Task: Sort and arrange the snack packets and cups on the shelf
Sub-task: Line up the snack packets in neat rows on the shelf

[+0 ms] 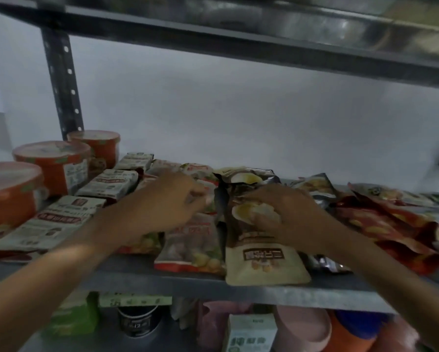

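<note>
While the right hand [277, 212] grips the beige packet [261, 260] at the shelf's [238, 288] front edge, likely to square it, the left hand [172, 199], fingers loosely curled, touches neighbouring packets [190, 250]. Orange cups [53, 163] line the left end.

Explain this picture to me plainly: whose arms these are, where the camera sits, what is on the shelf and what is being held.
No machine here: a person wears the camera on the head, so you look forward and down along their own arms. On the metal shelf stand three orange cups at the left, white packets beside them, and red packets at the right. The right hand grips a beige packet. The left hand reaches among the middle packets; blur hides whether it holds one.
</note>
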